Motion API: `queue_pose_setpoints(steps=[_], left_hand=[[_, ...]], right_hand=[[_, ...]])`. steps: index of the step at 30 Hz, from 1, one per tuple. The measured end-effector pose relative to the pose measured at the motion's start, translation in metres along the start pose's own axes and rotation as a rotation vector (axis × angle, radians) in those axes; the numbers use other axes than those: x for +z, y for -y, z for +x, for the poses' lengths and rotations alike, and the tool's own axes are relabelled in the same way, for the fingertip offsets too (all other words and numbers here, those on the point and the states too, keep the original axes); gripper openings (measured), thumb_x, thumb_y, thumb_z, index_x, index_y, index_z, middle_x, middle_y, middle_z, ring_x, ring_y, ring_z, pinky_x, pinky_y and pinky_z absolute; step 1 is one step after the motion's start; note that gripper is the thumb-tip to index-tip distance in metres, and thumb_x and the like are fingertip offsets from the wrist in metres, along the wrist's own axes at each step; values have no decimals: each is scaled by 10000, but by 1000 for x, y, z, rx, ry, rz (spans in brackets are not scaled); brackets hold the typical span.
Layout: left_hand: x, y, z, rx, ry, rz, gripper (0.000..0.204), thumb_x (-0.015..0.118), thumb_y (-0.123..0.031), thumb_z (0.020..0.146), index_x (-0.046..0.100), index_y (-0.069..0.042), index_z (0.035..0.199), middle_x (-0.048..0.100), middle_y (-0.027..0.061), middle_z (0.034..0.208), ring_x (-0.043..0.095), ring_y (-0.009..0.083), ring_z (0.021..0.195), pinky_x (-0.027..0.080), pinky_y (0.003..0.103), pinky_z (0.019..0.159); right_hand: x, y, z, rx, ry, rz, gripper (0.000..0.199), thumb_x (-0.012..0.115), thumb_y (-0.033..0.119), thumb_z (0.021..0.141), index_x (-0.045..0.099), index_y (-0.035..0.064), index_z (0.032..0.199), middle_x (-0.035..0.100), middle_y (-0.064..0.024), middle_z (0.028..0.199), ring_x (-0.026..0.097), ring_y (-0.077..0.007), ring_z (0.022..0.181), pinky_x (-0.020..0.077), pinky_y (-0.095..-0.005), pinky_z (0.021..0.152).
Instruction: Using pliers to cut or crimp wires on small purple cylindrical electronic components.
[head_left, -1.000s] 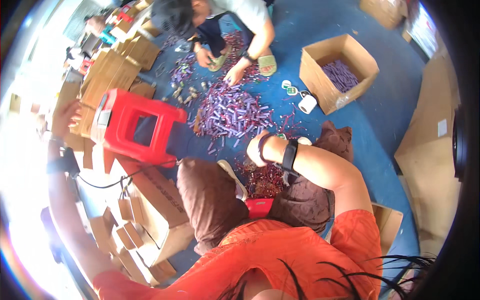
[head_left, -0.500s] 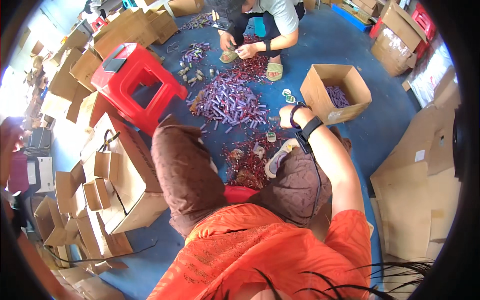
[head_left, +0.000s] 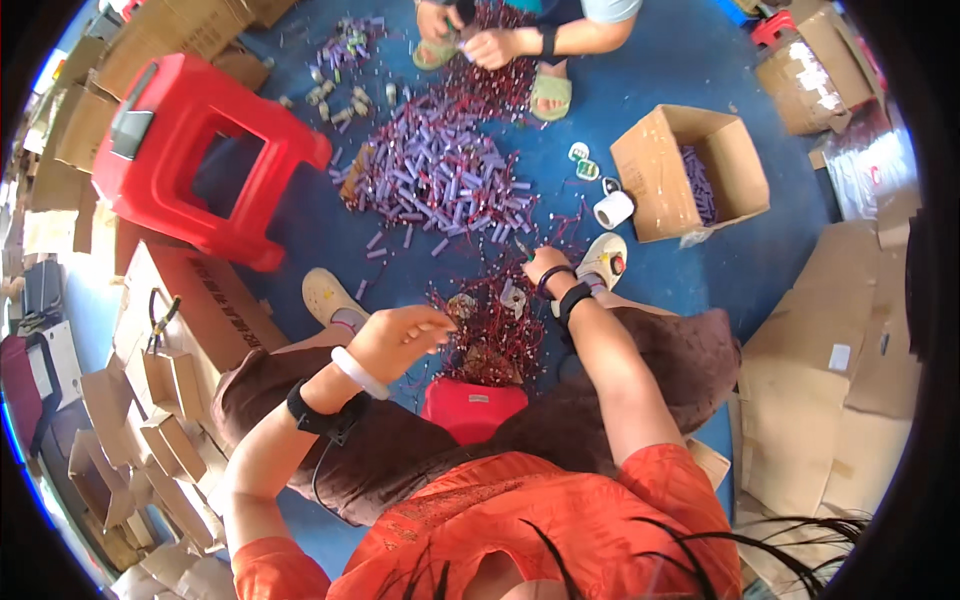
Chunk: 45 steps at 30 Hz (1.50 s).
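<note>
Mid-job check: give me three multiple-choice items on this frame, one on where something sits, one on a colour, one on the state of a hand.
1. Where is the open cardboard box?
A. right of the purple pile
B. on the stool
C. behind the person

2. What colour is the plastic stool?
A. green
B. red
C. white

3. What is the right hand doing?
A. resting flat on a knee
B. reaching at the edge of the purple pile
C. holding the tape roll

Answers: A, the box stands right of the pile; B, the stool is red; B, the hand is at the pile's near edge.

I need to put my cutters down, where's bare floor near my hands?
Bare blue floor lies between the red stool and the purple pile, and right of the open cardboard box. Between your left hand and right hand, red wires crowd it.
</note>
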<state>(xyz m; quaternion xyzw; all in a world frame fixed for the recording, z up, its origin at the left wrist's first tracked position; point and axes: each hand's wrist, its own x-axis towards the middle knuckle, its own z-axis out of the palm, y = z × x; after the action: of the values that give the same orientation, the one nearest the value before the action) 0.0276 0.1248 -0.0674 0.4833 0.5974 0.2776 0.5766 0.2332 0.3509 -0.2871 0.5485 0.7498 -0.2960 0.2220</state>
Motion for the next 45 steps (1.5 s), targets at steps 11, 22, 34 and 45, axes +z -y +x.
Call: queue_pose_setpoints(steps=[11,22,34,45], left_hand=[[-49,31,23,-112,-341,101,188,599,-56,888,648,4,1059,680,77,847,637,119,739,492,252,675],[-15,36,15,-68,-373,-185,275,590,-65,899,589,-21,1171,632,77,1079,605,111,872,498,243,750],[34,4,21,-60,-204,-988,394,588,-227,956,512,-28,1288,647,55,1017,640,123,837,554,245,660],[21,8,12,126,-375,-730,287,611,-199,945,601,-48,1188,644,-5,992,573,56,830,491,205,658]], right_hand=[[95,26,22,377,47,131,523,681,444,759,622,58,1107,655,-212,1091,625,-362,1038,507,-456,869],[-18,42,-56,-357,193,529,309,718,277,783,599,21,910,636,-77,802,624,-174,744,490,-326,708],[-108,104,-201,-858,-30,493,255,675,124,774,576,24,986,612,-154,886,620,-308,830,491,-380,725],[-126,54,-170,-730,353,493,272,554,141,899,496,0,1124,555,-128,970,554,-231,943,449,-354,828]])
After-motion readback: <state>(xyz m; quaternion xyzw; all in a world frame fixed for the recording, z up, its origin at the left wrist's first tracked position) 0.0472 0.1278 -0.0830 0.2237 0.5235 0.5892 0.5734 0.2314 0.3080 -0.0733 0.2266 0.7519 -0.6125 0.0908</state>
